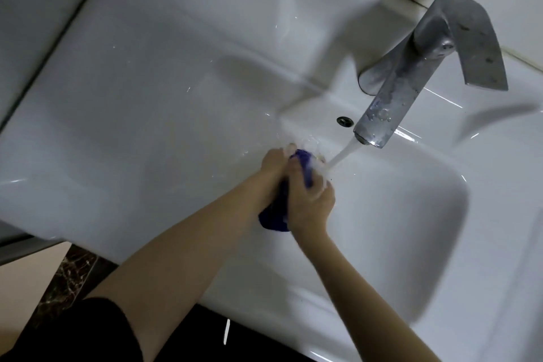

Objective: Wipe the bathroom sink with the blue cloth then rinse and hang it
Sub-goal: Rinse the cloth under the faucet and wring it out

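Well into the rinse stage, by the look of it. Bunched, wet blue cloth (274, 219) at the back left corner of the white ceramic sink (147, 132) basin, under the water stream (343, 154) from the dull metal tap (411, 76). Clamped between left hand (271, 166) and right hand (310, 204), fingers of both curled round it. Wiping presumably done. Left to do: wringing, shutting off, hanging. Droplets on the glossy left ledge. Dim room, dark marbled floor (67, 273) below the front edge.
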Motion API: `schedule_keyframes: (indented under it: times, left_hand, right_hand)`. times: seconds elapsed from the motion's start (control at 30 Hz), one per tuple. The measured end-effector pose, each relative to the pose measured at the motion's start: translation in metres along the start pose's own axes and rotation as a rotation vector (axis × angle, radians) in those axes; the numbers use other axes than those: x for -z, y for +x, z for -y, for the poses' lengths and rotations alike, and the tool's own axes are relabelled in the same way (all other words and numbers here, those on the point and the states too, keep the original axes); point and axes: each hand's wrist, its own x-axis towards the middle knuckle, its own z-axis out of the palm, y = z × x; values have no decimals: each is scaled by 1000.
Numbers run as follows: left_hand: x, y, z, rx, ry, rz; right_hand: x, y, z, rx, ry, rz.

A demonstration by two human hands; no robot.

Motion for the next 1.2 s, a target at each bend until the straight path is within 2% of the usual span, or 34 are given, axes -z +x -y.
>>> schedule_keyframes:
  times: [0.1,0.2,0.27,0.37,0.43,0.5,0.6,0.67,0.73,0.77,0.87,0.97,1.0,1.07,1.13,1.2]
  left_hand:
    - [-9,-10,19,-10,-17,72]
    - [-21,-22,25,85,-107,-66]
    - [-18,-18,12,87,-57,-88]
    - [-9,-4,4,123,-160,-68]
    - [-11,-11,11,165,-235,-33]
    - [-19,-19,25,158,-191,1]
    - [-18,-23,17,35,-10,-73]
    - [-11,-8,3,-17,-23,-101]
    - [-7,-8,-5,33,-156,-53]
    - [-8,-12,-3,54,-198,-9]
    - [-16,-25,19,67,-114,24]
    - [-18,-25,14,78,-119,-46]
    - [-14,-18,10,70,-151,-71]
    - [-7,-5,3,58,-258,-108]
    - [-5,-3,9,77,-315,-66]
    - [-11,-12,24,137,-363,22]
  right_hand:
    - [2,26,8,-10,-48,-17]
    - [13,65,21,-104,0,2]
    - [15,54,16,-127,93,20]
    - [7,4,5,-12,64,12]
    - [8,13,10,16,-5,-34]
    - [15,40,19,-11,-12,3]
    - [21,54,17,-128,172,-10]
    - [14,24,9,-29,184,-33]
    - [8,-1,7,96,127,-6]
    - [8,0,12,102,95,-9]
    - [14,37,25,-10,0,-34]
    - [22,54,20,-175,164,-32]
    - [19,45,15,-168,189,-5]
    - [8,12,7,-12,85,28]
    - [3,-4,8,124,1,45]
    - [5,18,14,68,-80,-7]
